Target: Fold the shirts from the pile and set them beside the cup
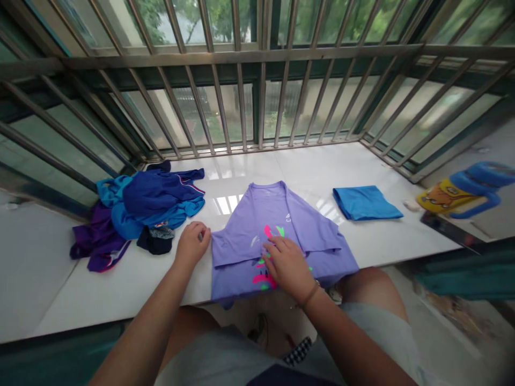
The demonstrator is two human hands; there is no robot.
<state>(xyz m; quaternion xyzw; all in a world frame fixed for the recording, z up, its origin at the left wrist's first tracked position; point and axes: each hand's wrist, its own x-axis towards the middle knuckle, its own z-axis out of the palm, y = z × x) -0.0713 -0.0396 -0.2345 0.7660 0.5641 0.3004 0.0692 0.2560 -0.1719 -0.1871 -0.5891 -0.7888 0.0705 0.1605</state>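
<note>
Two bare hands work a lilac short-sleeved T-shirt with pink and green print [281,236], spread at the centre of the frame on a white glossy stone window ledge [120,289], its lower hem hanging over the front edge. In the head view, the left hand [192,244] sits at the shirt's left edge, fingers curled together and apparently pinching the cloth there. The right hand [287,265] lies flat on the print, fingers together, pressing down. The side panels already lie turned in, so the fold looks partway done; a next move would call for a firm grip on the hem while the cloth is kept smooth. One folded blue cloth square [365,202] rests right of centre. One heap of unfolded blue and purple clothes [137,214] lies at left; how many pieces cannot be told. One yellow-and-blue plastic object [462,195] sits at the far right. Grey metal window bars [257,80] fill the upper frame.
</note>
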